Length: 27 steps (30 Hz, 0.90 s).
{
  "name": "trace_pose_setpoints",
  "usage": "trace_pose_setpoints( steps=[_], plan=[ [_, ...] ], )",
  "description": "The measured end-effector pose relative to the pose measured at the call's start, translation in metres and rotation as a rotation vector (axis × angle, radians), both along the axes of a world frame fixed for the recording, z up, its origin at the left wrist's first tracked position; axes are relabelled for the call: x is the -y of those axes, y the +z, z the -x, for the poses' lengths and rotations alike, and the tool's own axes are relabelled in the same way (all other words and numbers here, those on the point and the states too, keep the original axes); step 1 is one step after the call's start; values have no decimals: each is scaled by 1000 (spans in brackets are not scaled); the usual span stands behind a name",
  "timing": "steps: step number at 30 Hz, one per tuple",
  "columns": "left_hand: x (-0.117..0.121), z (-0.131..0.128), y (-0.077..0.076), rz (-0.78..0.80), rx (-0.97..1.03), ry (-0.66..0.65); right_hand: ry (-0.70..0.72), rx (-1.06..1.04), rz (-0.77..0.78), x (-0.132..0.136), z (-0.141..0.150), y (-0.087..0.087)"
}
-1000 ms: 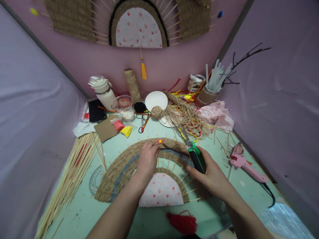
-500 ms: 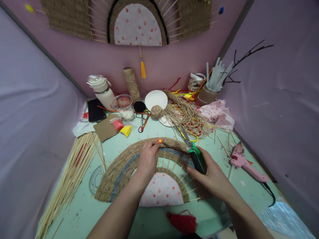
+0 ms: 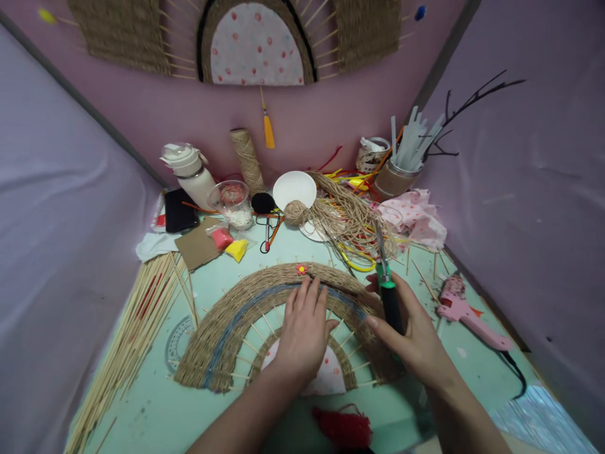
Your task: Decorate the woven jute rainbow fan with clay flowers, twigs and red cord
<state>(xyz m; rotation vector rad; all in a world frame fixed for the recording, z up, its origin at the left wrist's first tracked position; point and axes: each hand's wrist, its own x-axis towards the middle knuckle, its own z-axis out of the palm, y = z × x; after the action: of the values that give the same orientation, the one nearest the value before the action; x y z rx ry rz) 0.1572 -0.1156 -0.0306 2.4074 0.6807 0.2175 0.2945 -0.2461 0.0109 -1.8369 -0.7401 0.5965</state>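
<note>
Across the lower centre of the frame, the woven arch (image 3: 265, 287) is stretching left to right under the nearer left hand (image 3: 305, 328), which is lying open; farther right, the right hand (image 3: 412, 331) is gripping shears (image 3: 390, 302), blades pointing toward the frame's top.

We saw the left hand (image 3: 305, 328) go from curled beside the flower (image 3: 301, 270) to flat, fingers spread over the blue band (image 3: 227, 334) of the woven arc (image 3: 198, 353), with its back covering much of the dotted half-circle (image 3: 333, 375) and the left-side spokes (image 3: 248, 359) uncovered. We also logged the right hand (image 3: 413, 334) shifting further right with the scissors (image 3: 390, 299), which swung from a leftward slant over the arc's upper edge to nearly upright, handle more edge-on, blades seen against the string pile (image 3: 350, 214).
</note>
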Motion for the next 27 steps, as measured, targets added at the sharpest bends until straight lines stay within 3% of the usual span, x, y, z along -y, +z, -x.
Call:
trace_pose_setpoints(
  steps=[7,15,21,27],
  plan=[
    [-6,0,5,-199,-187,-76,-70,-7,-245,-30,-6,8],
    [-7,2,-1,-335,-192,-104,-118,0,-293,-33,-15,-5],
    [-20,8,2,-305,-54,13,-115,-12,-309,-31,-15,-6],
    [-44,3,3,-291,-66,115,-93,-43,-329,-28,-13,-10]
  ],
)
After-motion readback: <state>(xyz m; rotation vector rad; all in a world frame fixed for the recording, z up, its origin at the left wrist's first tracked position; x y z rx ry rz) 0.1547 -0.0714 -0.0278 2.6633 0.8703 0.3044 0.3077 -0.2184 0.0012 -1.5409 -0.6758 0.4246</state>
